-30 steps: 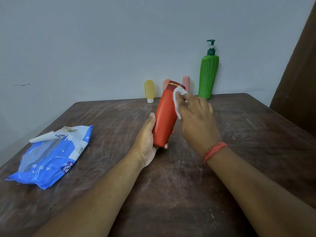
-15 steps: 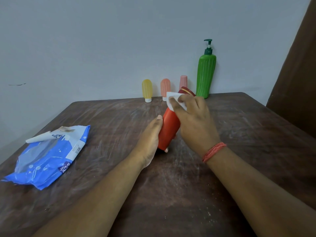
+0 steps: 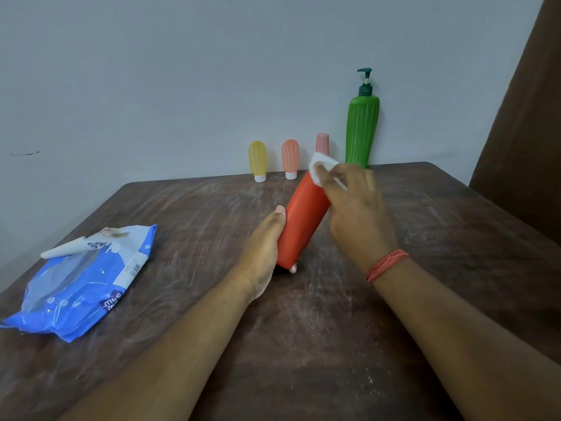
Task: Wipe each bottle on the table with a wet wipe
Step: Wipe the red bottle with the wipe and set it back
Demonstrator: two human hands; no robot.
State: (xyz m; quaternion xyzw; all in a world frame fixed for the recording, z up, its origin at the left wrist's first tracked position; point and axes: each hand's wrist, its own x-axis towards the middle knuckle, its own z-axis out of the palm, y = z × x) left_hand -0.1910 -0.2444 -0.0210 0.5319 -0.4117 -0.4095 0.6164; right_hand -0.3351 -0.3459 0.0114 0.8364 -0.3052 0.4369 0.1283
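Just scuffed table (grey wall).

Red bottle, white wipe — green ribbed pump bottle, blue packet.

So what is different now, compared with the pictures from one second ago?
The right hand has slid the wet wipe from the side of the red bottle up over its top end, and the bottle now leans further to the right. The left hand still grips its lower part. The wipes pack, the three small bottles and the green pump bottle have not moved.
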